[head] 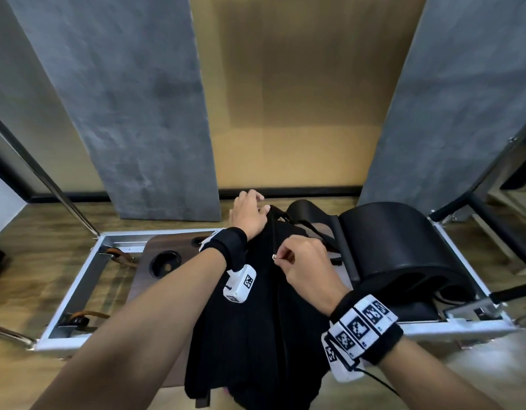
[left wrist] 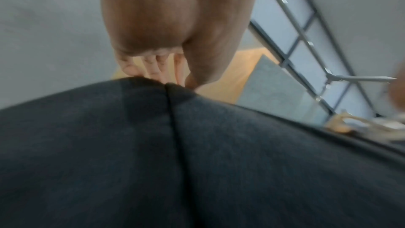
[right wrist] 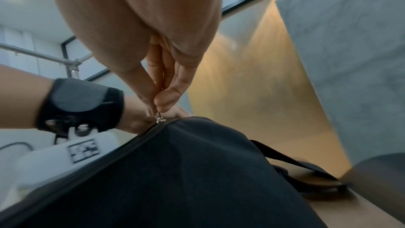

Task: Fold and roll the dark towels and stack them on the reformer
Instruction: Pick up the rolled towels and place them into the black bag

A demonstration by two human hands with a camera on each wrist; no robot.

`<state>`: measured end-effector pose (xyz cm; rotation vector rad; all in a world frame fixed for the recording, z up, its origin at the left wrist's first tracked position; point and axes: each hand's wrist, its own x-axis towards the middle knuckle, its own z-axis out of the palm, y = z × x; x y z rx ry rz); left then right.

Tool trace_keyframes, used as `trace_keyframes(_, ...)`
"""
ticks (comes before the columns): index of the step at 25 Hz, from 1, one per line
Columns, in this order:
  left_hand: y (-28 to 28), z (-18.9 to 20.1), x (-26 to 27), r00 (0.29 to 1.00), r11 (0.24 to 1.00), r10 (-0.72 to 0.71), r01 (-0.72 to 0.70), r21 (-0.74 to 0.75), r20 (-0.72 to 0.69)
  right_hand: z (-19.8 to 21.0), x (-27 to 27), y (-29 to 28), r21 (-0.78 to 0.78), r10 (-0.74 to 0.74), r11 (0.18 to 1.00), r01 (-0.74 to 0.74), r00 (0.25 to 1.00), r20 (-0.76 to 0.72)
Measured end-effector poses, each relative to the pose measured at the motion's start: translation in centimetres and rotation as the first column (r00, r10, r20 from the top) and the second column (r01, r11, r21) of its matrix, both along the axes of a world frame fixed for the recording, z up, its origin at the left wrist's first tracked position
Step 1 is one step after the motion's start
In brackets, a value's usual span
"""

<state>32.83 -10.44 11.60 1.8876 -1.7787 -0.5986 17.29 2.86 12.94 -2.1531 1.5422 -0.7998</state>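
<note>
**Right hand pinches the zip pull of a black bag on the reformer**

The right hand (head: 307,266) reaches forward over a black bag (head: 255,329), its wrist bent down. Its grip is clenched on the small metal zip pull (right wrist: 159,118): thumb and forefinger pinch it at the top of the zip line, the other fingers tucked behind. The left hand (head: 250,216) stretches further ahead, palm down, at the far top end of the bag. Its fingers (left wrist: 153,66) curl over the upper edge of the dark cloth, grasping it beside the seam. Both wrists wear black bands with white marker-printed blocks.

The bag stands lengthwise on the reformer (head: 87,279), leaning toward the person and covering much of the wooden carriage. A black strap (right wrist: 291,160) trails off its far right side. No dark towel can be told apart from the bag's cloth in any view. To the right on the frame sits a black padded arc barrel (head: 403,241). The reformer's white metal frame rests on a wood-look floor. Behind it, grey concrete-look panels flank a tan wall section, and metal bars rise at left and right.
</note>
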Motion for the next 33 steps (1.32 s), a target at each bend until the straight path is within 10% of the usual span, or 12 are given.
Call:
trace_keyframes(3, 5.8, 0.3, 0.7, 0.982, 0.97, -0.153, 0.171, -0.173, 0.115, -0.4, 0.2, 1.0, -0.032, -0.085, 0.996, 0.086, 0.996, 0.032)
trace_keyframes(7, 14.7, -1.1, 2.6, 0.913, 0.89, -0.398, 0.361, -0.277, -0.088, -0.9, 0.8, 2.1, -0.05, -0.147, 0.988, 0.146, 0.989, -0.005)
trace_keyframes(14, 19.1, -1.7, 3.6, 0.868, 0.861, -0.494, 0.496, 0.115, -0.042, -0.6, 1.5, 5.0, 0.014, -0.17, 0.985, 0.171, 0.985, -0.027)
trace_keyframes(26, 19.0, -3.6, 3.5, 0.846, 0.858, -0.514, 0.506, 0.091, 0.141, -3.0, 1.4, 21.8, 0.034, -0.085, 0.996, 0.084, 0.994, 0.061)
trace_keyframes(30, 22.2, -5.1, 4.1, 0.977, 0.981, -0.161, 0.143, -0.133, -0.138, -3.8, 1.1, 23.0, 0.015, -0.125, 0.992, 0.124, 0.992, 0.031)
trace_keyframes(33, 26.7, -8.2, 6.3, 0.803, 0.913, 0.393, -0.399, 0.084, -0.448, -4.2, 1.7, 22.7, 0.0, -0.115, 0.993, 0.115, 0.993, -0.034)
